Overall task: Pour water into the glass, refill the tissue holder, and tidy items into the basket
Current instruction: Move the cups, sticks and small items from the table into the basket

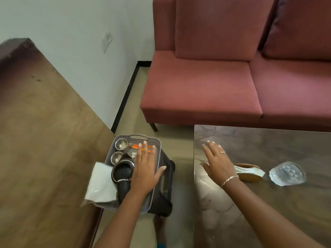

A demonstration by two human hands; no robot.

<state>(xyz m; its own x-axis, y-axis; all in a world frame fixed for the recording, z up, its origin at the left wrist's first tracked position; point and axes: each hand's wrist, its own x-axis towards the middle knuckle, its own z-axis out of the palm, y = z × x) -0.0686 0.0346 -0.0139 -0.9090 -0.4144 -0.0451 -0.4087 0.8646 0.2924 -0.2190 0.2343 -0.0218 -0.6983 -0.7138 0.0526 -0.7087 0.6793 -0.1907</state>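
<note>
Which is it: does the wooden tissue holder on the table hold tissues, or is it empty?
Not empty: white tissues lie between the tissue holder's wooden sides.

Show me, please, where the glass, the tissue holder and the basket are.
glass (286, 173), head view, middle of its clear body.
tissue holder (250, 178), head view, on its lower wooden plate.
basket (137, 137), head view, far rim, at the handle.
</note>
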